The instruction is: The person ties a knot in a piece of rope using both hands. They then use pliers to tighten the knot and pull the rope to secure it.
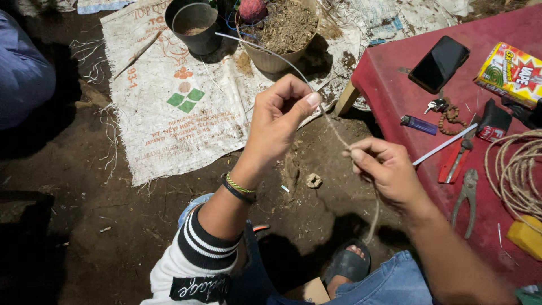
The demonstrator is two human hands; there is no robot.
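We pinch a thin wire (265,49) in our left hand (278,116), thumb and forefinger closed on it where rough twine (337,135) meets it. Our right hand (384,169) is curled shut around the twine lower down, its tail hanging toward our sandalled foot (349,261). Only a short stretch between the hands looks wrapped; most of the wire beyond the left hand seems bare. To the right of the right hand lie pliers (467,197), a rope coil (516,172) and a phone (439,63) on a red table (389,85); pots (195,25) stand beyond the left hand.
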